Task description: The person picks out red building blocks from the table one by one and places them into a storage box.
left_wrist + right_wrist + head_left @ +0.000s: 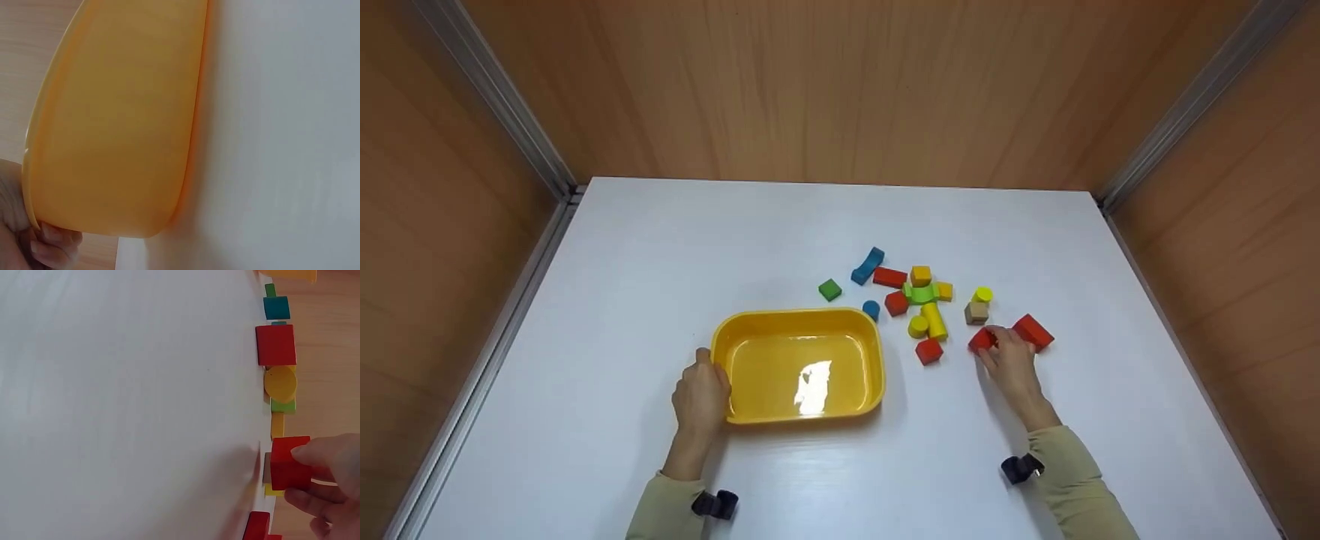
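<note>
My left hand (pixel 701 396) grips the left side of a yellow plastic tub (pixel 750 409), its fingers curled at the rim in the left wrist view. Nothing lies inside the tub. On the right, my right hand (pixel 1012 369) pinches a red block (pixel 289 464) between thumb and fingers, close over the white table. A second red block (pixel 1033 332) lies just beyond that hand to the right. A plain wooden cube (pixel 976 313) and a yellow cylinder (pixel 982 294) are just behind the held block.
Several loose blocks lie right of the tub, among them a blue curved block (pixel 868 266), a light green curved block (pixel 922 294) and a red cube (pixel 929 351). A green block (pixel 830 289) sits behind the tub. Wooden panels (pixel 840 90) wall the table (pixel 697 232).
</note>
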